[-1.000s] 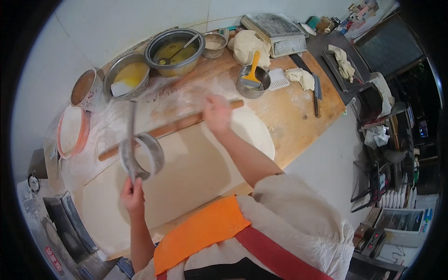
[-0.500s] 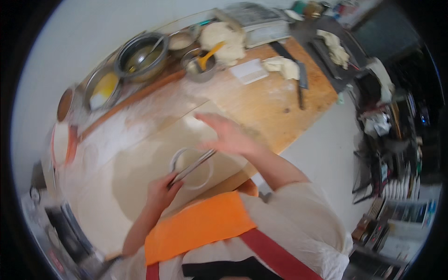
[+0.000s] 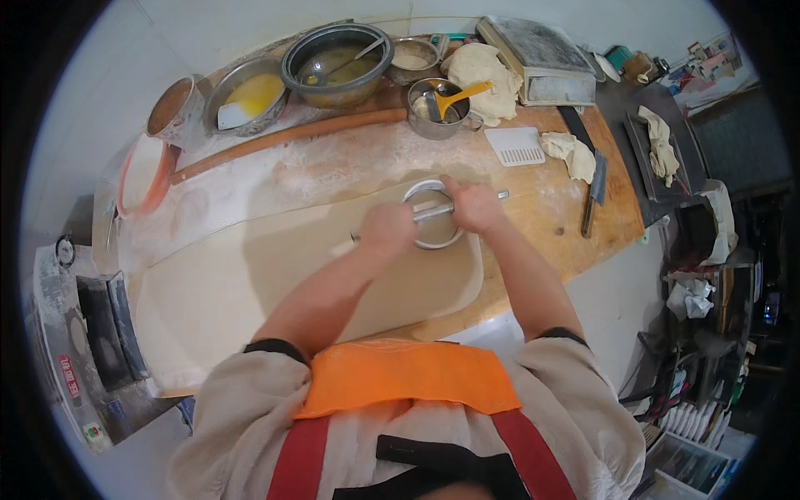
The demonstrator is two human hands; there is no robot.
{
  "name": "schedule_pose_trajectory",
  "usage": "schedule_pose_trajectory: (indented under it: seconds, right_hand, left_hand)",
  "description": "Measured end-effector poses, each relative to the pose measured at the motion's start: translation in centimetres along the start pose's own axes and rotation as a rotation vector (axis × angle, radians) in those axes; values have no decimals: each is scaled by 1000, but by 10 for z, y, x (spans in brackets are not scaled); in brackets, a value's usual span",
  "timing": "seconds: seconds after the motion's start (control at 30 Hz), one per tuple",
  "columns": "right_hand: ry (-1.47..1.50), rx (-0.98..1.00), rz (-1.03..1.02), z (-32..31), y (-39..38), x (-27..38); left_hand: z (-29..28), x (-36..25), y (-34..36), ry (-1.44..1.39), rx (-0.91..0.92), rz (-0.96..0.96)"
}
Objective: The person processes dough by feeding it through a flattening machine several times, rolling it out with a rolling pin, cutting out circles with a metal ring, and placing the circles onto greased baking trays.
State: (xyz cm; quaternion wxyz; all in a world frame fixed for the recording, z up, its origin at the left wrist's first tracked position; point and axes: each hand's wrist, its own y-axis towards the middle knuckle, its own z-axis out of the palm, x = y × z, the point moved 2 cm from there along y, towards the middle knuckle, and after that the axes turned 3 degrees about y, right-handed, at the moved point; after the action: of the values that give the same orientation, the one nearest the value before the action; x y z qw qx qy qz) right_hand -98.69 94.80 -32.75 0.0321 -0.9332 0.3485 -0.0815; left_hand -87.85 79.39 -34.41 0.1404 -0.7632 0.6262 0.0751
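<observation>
A wide, thin sheet of rolled dough (image 3: 208, 308) covers the near part of the wooden table. Near its right end stands a pale metal ring (image 3: 435, 246), with a straight metal rod (image 3: 433, 212) lying across it. My left hand (image 3: 389, 228) is closed around the rod just left of the ring. On the ring's right side my right hand (image 3: 475, 207) is closed on the rod, its thumb side at the ring's rim. One rod end sticks out past each hand. Most of the fingers are hidden beneath the hands.
Behind the dough lies a long rolling pin (image 3: 300, 133). Bowls (image 3: 342, 92), a metal cup with a yellow-handled brush (image 3: 442, 125) and a scale (image 3: 542, 62) line the back. A white slotted scraper (image 3: 515, 147), dough scrap (image 3: 569, 157) and knife (image 3: 595, 192) lie right.
My open right hand has come down and closed on the rod, which only my left hand held before. The ring now sits farther right in the view, which has turned.
</observation>
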Motion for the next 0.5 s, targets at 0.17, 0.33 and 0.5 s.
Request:
schedule_pose_trajectory:
  seconds: [0.17,0.33,0.5]
  right_hand:
    - [117,16,-42,-68,-1,26]
    - [93,201,-41,-4,-85,84]
    - [51,95,-150,-46,-8,87]
  left_hand:
    - [-72,10,-9,-108,232,130]
    - [-4,19,-135,-195,358,42]
    - [-89,54,-54,-74,496,-8]
